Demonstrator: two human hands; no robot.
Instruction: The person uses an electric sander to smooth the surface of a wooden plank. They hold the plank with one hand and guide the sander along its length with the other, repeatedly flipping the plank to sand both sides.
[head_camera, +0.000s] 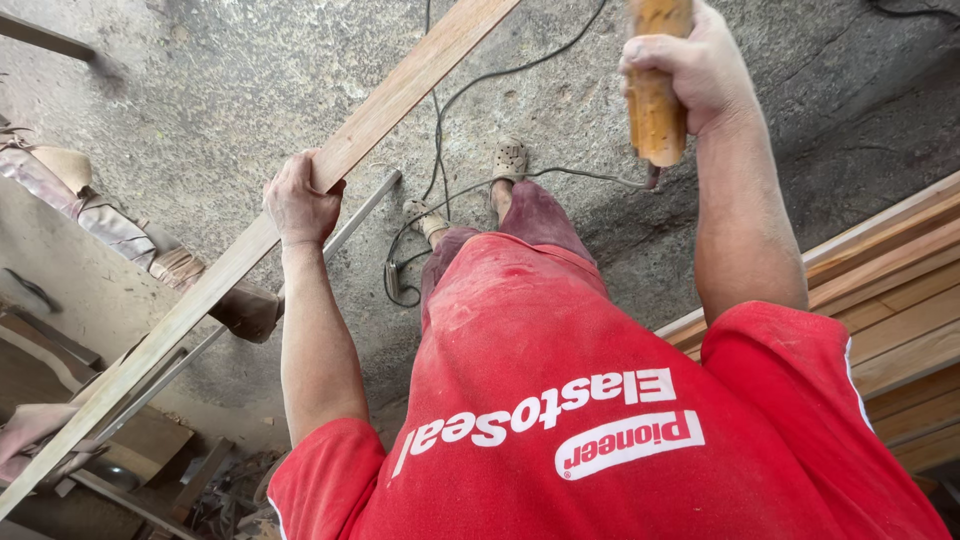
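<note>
My left hand (298, 205) is closed around the edge of a long, narrow wooden plank (400, 95), which slants from the lower left up past the top middle. My right hand (700, 70) is raised at the upper right. It grips the dusty orange handle of a power tool (655, 120), whose head is cut off by the top edge. A dark cable (470, 85) trails from the tool across the concrete floor (220, 90) near my feet (508, 160). I wear a red shirt and reddish trousers.
A stack of wooden boards (900, 290) lies along the right side. A thin metal bar (360, 215) runs under the plank, parallel to it. Wood pieces, scraps and a workbench edge (60, 330) crowd the lower left.
</note>
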